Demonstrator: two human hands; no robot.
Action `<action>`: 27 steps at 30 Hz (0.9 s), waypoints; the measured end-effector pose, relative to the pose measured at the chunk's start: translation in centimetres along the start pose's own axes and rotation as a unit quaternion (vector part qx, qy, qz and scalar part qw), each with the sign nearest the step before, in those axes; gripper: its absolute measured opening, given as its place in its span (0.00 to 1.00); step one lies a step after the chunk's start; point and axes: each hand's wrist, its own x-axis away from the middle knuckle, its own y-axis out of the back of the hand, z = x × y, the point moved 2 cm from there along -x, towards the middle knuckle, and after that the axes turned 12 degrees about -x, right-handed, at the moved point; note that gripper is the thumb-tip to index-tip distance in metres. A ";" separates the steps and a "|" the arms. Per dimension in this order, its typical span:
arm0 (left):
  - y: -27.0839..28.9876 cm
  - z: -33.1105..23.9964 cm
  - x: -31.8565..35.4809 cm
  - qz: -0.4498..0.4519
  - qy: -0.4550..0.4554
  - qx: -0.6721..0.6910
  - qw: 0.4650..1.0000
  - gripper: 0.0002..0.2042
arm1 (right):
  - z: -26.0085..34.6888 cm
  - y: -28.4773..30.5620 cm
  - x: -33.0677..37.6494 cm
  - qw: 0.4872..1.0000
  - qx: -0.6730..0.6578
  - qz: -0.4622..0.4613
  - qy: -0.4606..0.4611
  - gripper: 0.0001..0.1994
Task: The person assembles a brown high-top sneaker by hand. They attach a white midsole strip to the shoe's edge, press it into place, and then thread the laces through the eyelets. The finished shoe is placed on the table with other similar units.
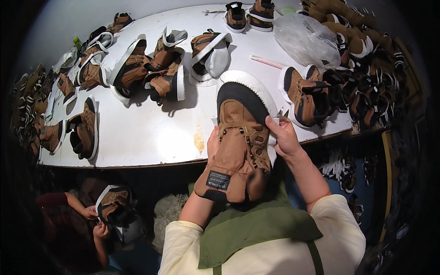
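- The person holds one brown boot (240, 137) with a black toe cap and white sole, toe pointing away, upright between both hands over the near edge of the white table (151, 133).
- Left hand (212, 143): mostly hidden behind the boot's left side; it presses against the upper, but how far the fingers are curled cannot be told.
- Right hand (283, 136): fingers closed in a pinch on the boot's right edge beside the lace eyelets, thumb towards the tongue.
- Risk, judged: the boot hangs partly past the table edge with its heel over the lap; if the right pinch slips, it would likely tip and drop off the table.
- Risk, judged: the toe stands near a finished boot (306, 97) on the right; a push forward could knock that one into the heap at the table's right end.
- Risk, judged: the clear plastic bag (306, 39) and the thin pink-white stick (267, 62) lie loose beyond the toe and could be swept aside.
- Count on the table: about eight boots in the central and left cluster, two at the far edge (250, 16) (the side heaps are too tangled to count).
- Count elsewhere: one bag, one stick, one further boot (112, 204) in another person's two hands at lower left.
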 end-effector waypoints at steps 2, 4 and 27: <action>0.3 0.2 -0.2 -0.001 0.002 0.008 1.000 0.20 | 0.1 0.0 0.0 1.000 -0.011 -0.002 -0.009 0.10; 0.9 0.2 -0.5 0.015 0.013 0.016 1.000 0.21 | 0.0 0.3 0.0 1.000 -0.012 0.000 -0.009 0.11; 0.5 -2.5 0.6 -0.036 -0.149 -0.318 0.936 0.10 | -0.1 0.5 2.1 0.996 0.049 0.033 0.060 0.10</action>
